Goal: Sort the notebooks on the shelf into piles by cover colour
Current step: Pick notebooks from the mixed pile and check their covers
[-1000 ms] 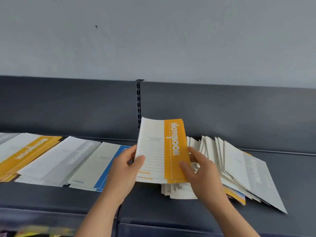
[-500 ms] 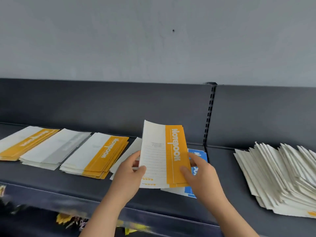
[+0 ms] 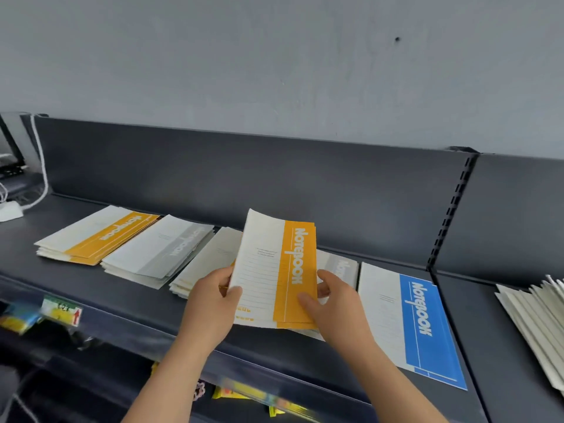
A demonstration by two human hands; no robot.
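Head view: only cam, looks down at a dark grey metal shelf (image 3: 128, 303) w/ grey back panel, pale wall above
Held item: small bundle of thin paper notebooks w/ white lined cover and orange side band (image 3: 276, 271), tilted up off the shelf, near upright, band on the right, at least 2 orange edges fanned at the top
Left hand (image 3: 210, 303): closed on bundle's lower-left edge, thumb on the front cover, fingers behind
Right hand (image 3: 334, 303): closed on bundle's lower-right, thumb pressed on the orange band, fingers curled behind
Far-left pile: flat stack of white/orange-band notebooks (image 3: 97, 236), lying on the shelf near its left end
Next pile: stack of white notebooks w/ grey band (image 3: 160, 254), just beside the orange stack, edges touching or nearly so
Third pile: stack of white notebooks (image 3: 204, 264), right part hidden behind the held bundle and left hand, band colour not visible
Behind bundle: another grey-band notebook (image 3: 340, 267), mostly covered, peeks out right of the bundle
Blue one: white notebook w/ bright blue band (image 3: 409, 322), flat on shelf, right of the right hand, near the slotted upright (image 3: 451, 209)
Far right: fanned heap of white notebooks (image 3: 537, 325) on the next shelf bay, cut by frame edge, cover colours can't tell
Left edge: white cable (image 3: 39, 166) and small white box at the shelf end
Below: price tag w/ red arrow (image 3: 62, 309) on shelf lip; blurred yellow packs on lower level
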